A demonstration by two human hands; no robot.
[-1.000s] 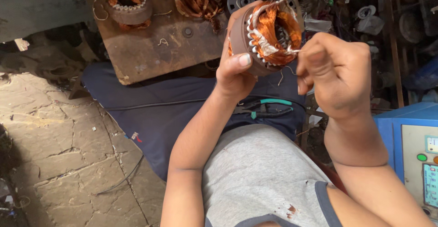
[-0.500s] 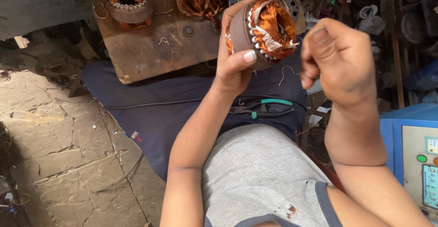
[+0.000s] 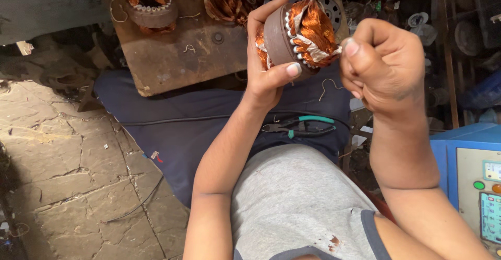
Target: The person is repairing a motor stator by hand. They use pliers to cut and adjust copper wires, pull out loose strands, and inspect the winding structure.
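Nearest is a grey shirt [image 3: 297,202], and at the near right stands a blue machine [image 3: 469,171] with buttons and small screens. Beyond the shirt, pliers with green handles [image 3: 300,126] lie on dark blue cloth [image 3: 177,129] spread over the stone floor [image 3: 57,161]. Above them, the left hand [image 3: 266,67] grips a motor stator [image 3: 300,33] wound with copper wire, thumb on its near rim and fingers curled round its far left side. Just right of it, touching the winding, the right hand [image 3: 383,64] is closed in a fist, thumb pressed on top; what it pinches cannot be told. Farther left, a second copper-wound stator [image 3: 151,4] sits on a worn wooden board [image 3: 177,56].
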